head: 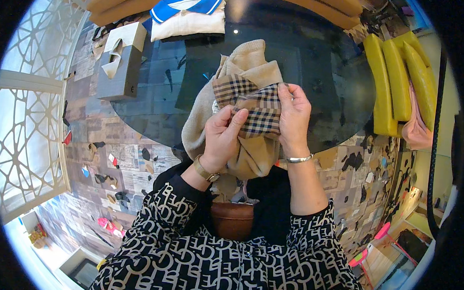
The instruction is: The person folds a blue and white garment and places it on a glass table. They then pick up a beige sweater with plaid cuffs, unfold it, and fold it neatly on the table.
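A beige knitted garment (202, 117) with a checked fabric part (261, 121) in tan, black and white lies bunched over the near edge of a dark glass table (325, 110). My left hand (222, 137) pinches the lower left of the checked fabric between thumb and fingers. With thumb and fingertips, my right hand (296, 116) grips the upper right edge of the same fabric. The checked part is creased between both hands. Part of the knit hangs below my left hand, towards my lap.
At the back left of the table sits a folded white garment with a blue collar (190, 24). A grey and white tissue box (122, 60) stands at the left edge. Yellow-green cushions (387, 85) and a pink cloth (418, 132) are at the right. Fabric scraps (354, 160) litter the floor.
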